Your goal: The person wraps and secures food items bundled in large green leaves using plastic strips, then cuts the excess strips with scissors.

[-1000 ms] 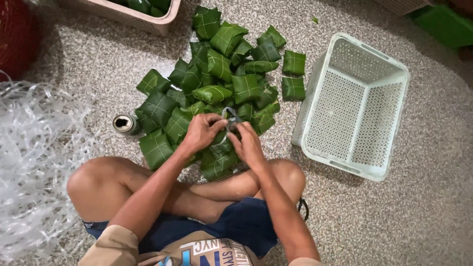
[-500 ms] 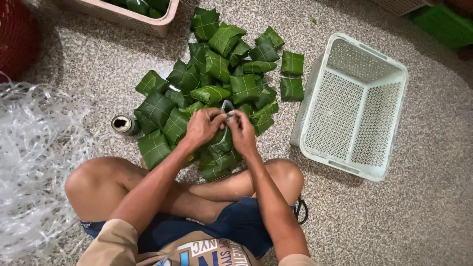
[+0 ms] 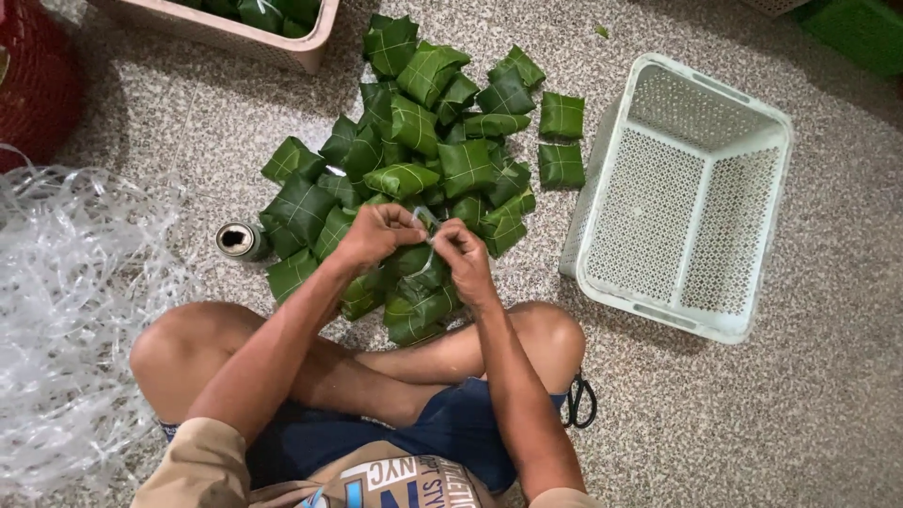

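Observation:
I sit cross-legged on a speckled floor before a pile of green leaf-wrapped parcels [image 3: 423,141] tied with pale string. My left hand [image 3: 376,235] and my right hand [image 3: 463,259] meet just above the near edge of the pile. Both pinch a thin pale strip of string [image 3: 425,221] between the fingertips. Directly under the hands lies a leaf parcel [image 3: 419,282], partly hidden by them. More parcels [image 3: 414,315] rest against my shins.
A pale green perforated plastic basket [image 3: 696,301] stands empty at right. A heap of clear plastic string [image 3: 75,310] lies at left, with a small open can [image 3: 237,240] beside it. A pink tub [image 3: 235,38] with parcels sits top left, a red container [image 3: 33,80] further left.
Both hands stay together over the same parcel. The fingers have shifted slightly on the string; nothing else has moved.

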